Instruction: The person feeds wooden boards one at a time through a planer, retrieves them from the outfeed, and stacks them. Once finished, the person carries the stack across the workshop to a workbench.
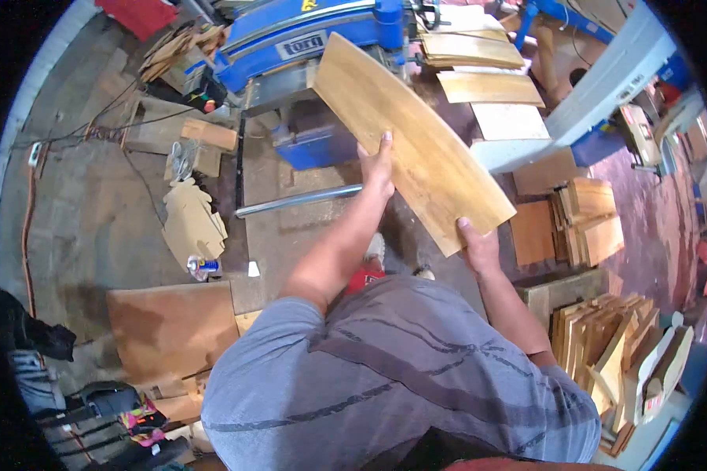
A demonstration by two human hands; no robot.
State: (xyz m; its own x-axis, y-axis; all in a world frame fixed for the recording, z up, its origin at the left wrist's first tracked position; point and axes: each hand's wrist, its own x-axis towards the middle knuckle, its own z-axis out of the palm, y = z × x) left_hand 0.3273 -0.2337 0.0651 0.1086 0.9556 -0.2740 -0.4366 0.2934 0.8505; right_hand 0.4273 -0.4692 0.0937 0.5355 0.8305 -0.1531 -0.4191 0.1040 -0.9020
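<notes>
A long, pale brown wooden board [412, 141] is held up at a slant in front of my body. My left hand [378, 166] grips its left edge around the middle, the thumb lying on the upper face. At the near right end my right hand [479, 246] is closed on the corner, thumb on top. The fingers of both hands are mostly hidden beneath the wood. The far end of the board reaches up to the front of a blue machine [314, 43].
A metal bar [298, 201] crosses below the machine. Several boards [471, 47] are stacked at the upper right, near a pale slanted post [605, 86]. More wood pieces [593, 220] stand at right. Flattened cardboard [190, 224] and cables [137, 125] lie on the floor at left.
</notes>
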